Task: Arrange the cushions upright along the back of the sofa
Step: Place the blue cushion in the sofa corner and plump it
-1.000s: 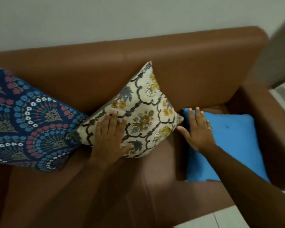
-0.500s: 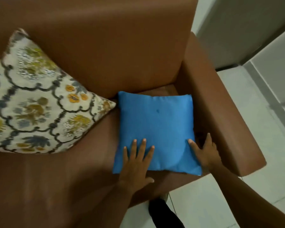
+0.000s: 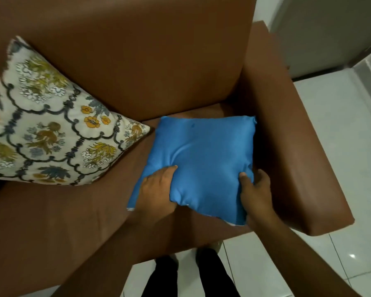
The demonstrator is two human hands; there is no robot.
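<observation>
there, blue cushion (image 3: 204,159) flat, square-on

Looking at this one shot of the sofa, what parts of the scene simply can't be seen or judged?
- Floral cushion: its left side is cut off by the head view's left edge.
- Left hand: fingers tucked under the blue cushion, so hidden.
- Right hand: fingers wrapped behind the cushion's edge.
- Sofa: its backrest top and left half lie outside the frame.
- Blue cushion's underside: unseen.
</observation>
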